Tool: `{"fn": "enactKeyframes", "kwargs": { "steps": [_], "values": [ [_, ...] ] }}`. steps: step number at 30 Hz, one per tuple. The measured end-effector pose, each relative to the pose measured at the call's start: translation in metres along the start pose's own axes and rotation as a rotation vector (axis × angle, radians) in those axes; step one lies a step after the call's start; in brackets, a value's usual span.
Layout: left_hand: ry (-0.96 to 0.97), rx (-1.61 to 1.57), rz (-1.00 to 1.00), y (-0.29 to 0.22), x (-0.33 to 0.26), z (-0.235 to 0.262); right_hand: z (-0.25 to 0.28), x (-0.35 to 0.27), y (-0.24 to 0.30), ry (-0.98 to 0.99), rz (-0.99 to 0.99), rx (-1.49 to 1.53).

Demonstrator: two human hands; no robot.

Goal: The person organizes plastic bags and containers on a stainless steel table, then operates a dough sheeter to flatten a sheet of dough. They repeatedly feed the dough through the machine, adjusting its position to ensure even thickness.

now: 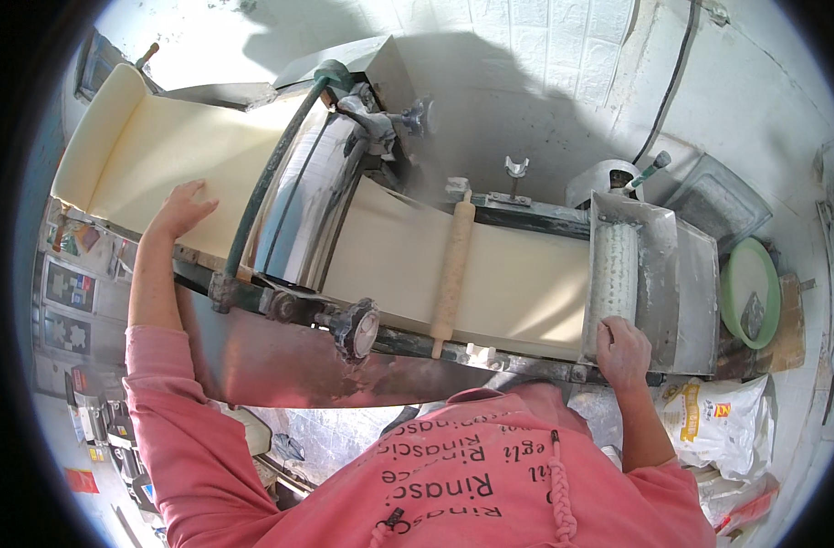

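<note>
A wide pale dough sheet (517,283) runs along the belt of a sheeting machine and passes under its roller unit (312,196). On the left, it lies over a sloping tray and forms a thick roll (106,137) at the far end. My left hand (187,212) lies over the left stretch of dough, fingers stretched out, holding nothing. At the right end, my right hand (623,347) is curled closed against the near side of a metal tray (659,274), beside a flour-dusted roller (615,269). Whatever its fingers grip is hidden.
A wooden rolling pin (453,274) lies across the belt. A black knob (355,331) juts from the machine's near side, and a green bar (275,173) crosses by the roller unit. At right are a green basin (751,292) and a white sack (718,425).
</note>
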State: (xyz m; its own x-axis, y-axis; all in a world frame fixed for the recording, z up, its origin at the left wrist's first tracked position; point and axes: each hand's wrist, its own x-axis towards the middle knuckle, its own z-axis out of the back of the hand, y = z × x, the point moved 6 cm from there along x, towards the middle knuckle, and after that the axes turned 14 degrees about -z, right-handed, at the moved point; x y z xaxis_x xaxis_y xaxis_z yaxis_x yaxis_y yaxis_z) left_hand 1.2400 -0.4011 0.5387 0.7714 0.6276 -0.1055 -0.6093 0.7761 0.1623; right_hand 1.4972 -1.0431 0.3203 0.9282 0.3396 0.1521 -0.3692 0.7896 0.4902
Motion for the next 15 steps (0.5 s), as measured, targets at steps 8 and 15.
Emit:
{"fn": "enactKeyframes", "kwargs": {
  "steps": [8,15],
  "values": [
    [-0.022,-0.019,-0.023,-0.0018,-0.0017,0.0015,-0.0019,-0.0002,-0.0026,0.012,0.002,0.002],
    [-0.012,-0.01,-0.003,-0.0088,-0.0058,0.0056,-0.0023,0.0004,-0.0026,0.024,-0.009,-0.014]
  ]
}}
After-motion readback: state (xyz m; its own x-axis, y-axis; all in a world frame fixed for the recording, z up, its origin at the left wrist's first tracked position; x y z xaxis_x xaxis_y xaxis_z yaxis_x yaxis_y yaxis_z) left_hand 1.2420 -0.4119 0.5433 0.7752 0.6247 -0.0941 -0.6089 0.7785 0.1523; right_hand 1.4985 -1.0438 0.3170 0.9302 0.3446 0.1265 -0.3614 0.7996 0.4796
